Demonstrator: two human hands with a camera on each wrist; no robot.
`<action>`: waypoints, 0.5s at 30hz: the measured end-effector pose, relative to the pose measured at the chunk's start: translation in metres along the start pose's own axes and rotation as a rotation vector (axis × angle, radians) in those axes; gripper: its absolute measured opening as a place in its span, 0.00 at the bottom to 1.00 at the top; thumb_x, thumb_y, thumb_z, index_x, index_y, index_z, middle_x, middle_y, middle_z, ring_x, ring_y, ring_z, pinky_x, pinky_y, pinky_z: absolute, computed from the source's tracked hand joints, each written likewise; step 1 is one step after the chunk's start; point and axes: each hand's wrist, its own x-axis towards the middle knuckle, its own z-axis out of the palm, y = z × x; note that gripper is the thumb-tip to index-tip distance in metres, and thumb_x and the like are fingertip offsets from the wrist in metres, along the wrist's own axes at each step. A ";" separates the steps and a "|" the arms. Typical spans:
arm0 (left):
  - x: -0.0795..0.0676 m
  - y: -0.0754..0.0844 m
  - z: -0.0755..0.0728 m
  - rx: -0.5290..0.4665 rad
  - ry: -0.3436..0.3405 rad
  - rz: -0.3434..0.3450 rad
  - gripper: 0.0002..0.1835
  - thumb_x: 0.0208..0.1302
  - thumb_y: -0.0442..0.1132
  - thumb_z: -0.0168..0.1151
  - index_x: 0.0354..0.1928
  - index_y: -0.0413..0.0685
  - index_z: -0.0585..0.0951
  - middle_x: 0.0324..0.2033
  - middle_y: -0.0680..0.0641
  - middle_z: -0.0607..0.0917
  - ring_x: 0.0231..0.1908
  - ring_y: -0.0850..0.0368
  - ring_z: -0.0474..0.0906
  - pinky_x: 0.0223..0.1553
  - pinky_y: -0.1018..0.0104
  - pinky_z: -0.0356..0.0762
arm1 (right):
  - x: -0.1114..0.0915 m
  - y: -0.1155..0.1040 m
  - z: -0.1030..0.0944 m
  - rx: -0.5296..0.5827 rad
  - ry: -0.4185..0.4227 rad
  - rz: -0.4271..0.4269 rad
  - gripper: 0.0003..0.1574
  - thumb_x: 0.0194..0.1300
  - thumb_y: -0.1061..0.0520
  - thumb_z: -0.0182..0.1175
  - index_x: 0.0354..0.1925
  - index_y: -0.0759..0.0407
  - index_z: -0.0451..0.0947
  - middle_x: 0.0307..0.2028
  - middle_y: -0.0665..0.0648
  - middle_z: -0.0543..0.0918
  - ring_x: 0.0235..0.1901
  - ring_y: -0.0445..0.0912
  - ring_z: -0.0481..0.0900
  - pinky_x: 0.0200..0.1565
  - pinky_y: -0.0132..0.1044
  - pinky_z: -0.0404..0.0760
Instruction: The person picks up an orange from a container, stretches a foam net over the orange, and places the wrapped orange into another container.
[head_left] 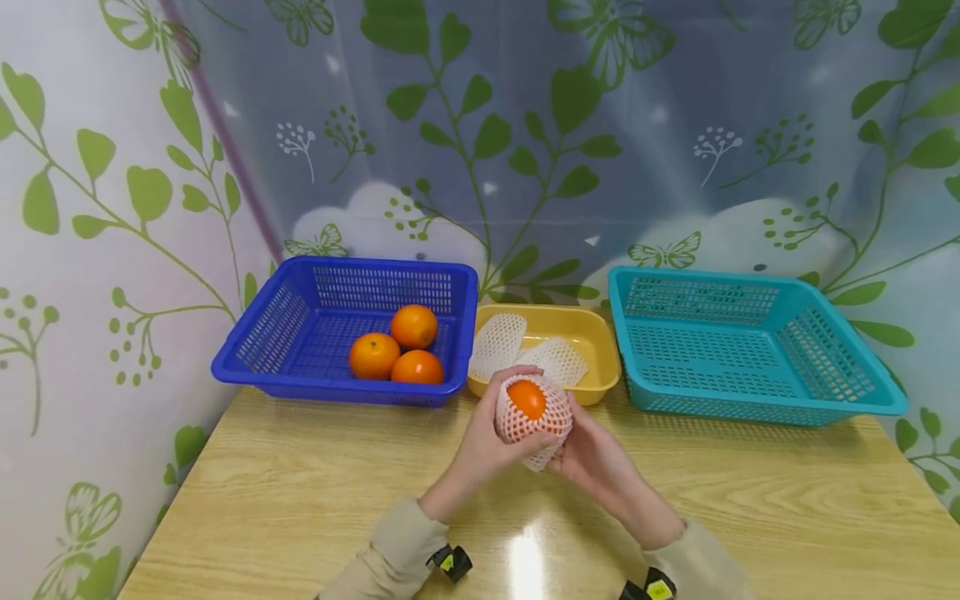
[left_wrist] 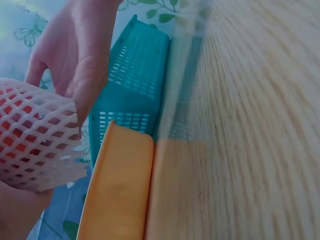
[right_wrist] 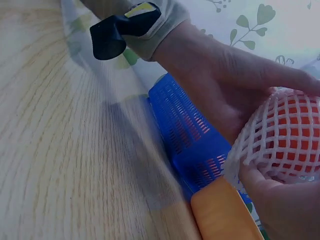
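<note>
Right in front of the yellow tray (head_left: 602, 390), an orange (head_left: 527, 399) peeks from its foam net (head_left: 557, 412)! Left hand (head_left: 489, 443) grips it, right hand (head_left: 602, 468) pinches the net. Nearly sleeved, I'd say; left of the tray, three bare oranges (head_left: 408, 337) remain, two spare nets (head_left: 500, 337) inside it. Wrist labels (head_left: 660, 590)? Too small to read!

Hands (head_left: 480, 448) hold netted orng (head_left: 527, 400) | 3 orngs (head_left: 375, 356) in blue bskt (head_left: 337, 391)
</note>
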 end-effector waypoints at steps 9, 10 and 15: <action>0.001 0.001 -0.001 0.022 0.024 -0.055 0.37 0.56 0.43 0.78 0.66 0.53 0.71 0.59 0.47 0.77 0.55 0.52 0.77 0.55 0.59 0.80 | 0.001 0.001 -0.001 -0.083 0.114 0.011 0.43 0.81 0.36 0.36 0.78 0.62 0.47 0.58 0.51 0.76 0.53 0.44 0.80 0.57 0.36 0.80; 0.001 0.002 -0.002 0.020 0.031 -0.058 0.36 0.57 0.44 0.77 0.66 0.52 0.71 0.59 0.46 0.78 0.54 0.53 0.77 0.55 0.60 0.80 | 0.002 0.002 -0.001 -0.112 0.159 0.017 0.42 0.81 0.36 0.38 0.77 0.62 0.50 0.56 0.50 0.78 0.52 0.44 0.81 0.55 0.36 0.81; 0.003 0.000 -0.006 -0.051 0.090 -0.105 0.33 0.62 0.48 0.73 0.65 0.45 0.72 0.55 0.42 0.79 0.51 0.55 0.78 0.52 0.64 0.81 | 0.004 0.002 -0.002 -0.263 0.354 -0.010 0.31 0.82 0.42 0.44 0.69 0.61 0.57 0.53 0.52 0.78 0.48 0.43 0.82 0.52 0.38 0.81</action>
